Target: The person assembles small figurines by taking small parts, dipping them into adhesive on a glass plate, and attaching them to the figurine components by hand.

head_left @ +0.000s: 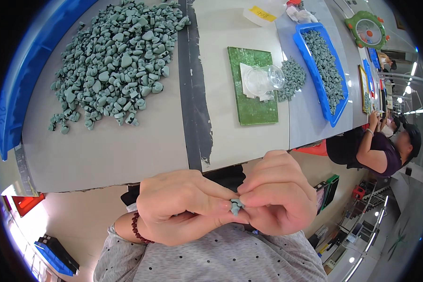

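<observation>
Between my two hands, just off the table's near edge, is a small grey-green molded piece (236, 207) with a dark part on it. My left hand (183, 207) pinches it between thumb and forefinger. From the other side my right hand (279, 195) grips it too, fingers curled. The fingertips cover part of the piece, so its full shape is hidden. A large heap of similar grey-green pieces (115, 61), many with dark bits, lies on the table (127, 155) at the left.
A green board (254, 113) carries a clear plastic cup (273, 77). Beside it lies a smaller heap of pieces (293, 80). Right of that stands a blue tray (333, 120) full of pieces. A blue bin (14, 98) edges the left. Another person (380, 152) works at far right.
</observation>
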{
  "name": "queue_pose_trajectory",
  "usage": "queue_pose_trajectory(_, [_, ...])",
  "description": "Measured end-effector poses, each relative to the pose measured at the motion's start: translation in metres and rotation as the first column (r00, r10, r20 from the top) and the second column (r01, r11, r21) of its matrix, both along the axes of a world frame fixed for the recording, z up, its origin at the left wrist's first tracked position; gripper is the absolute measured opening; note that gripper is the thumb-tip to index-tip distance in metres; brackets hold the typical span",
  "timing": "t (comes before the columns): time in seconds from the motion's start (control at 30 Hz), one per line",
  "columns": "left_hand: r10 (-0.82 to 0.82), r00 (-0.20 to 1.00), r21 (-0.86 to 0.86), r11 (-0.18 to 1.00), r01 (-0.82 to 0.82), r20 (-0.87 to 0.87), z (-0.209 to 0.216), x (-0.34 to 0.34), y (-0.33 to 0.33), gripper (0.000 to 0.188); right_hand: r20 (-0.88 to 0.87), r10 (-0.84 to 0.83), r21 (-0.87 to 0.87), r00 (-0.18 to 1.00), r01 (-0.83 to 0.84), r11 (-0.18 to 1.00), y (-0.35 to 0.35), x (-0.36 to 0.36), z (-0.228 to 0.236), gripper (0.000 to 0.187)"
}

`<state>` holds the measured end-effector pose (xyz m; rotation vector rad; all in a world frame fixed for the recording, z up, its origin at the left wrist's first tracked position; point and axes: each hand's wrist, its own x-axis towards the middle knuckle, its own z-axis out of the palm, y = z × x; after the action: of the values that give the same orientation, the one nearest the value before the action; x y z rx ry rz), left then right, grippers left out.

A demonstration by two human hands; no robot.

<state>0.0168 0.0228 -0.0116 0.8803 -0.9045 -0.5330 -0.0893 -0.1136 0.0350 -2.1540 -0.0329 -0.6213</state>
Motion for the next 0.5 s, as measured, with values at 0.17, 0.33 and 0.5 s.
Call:
queue_pose_trajectory(0.17, [-0.025,1.000,0.024,0.999,0.025,-0.008,0.0001,-0.0005,0.0012,0.022,0.087,0.014,-0.174,0.996,0.001,0.985,-0.0032,0.0011,0.0043,0.025])
queue_pose_trajectory(0.33, [0.023,0.999,0.191,0.982,-0.016,-0.035,0.0040,-0.0034,0.0082,0.020,0.164,0.061,-0.220,0.985,-0.023,0.975,-0.0046,0.0034,0.0029,0.022])
queue_pose_trajectory(0.5, [-0.027,0.999,0.021,0.999,0.026,0.028,-0.0025,0.0007,0.0028,0.023,0.149,0.099,-0.217,0.984,-0.066,0.974,-0.0067,0.0029,0.0026,0.020])
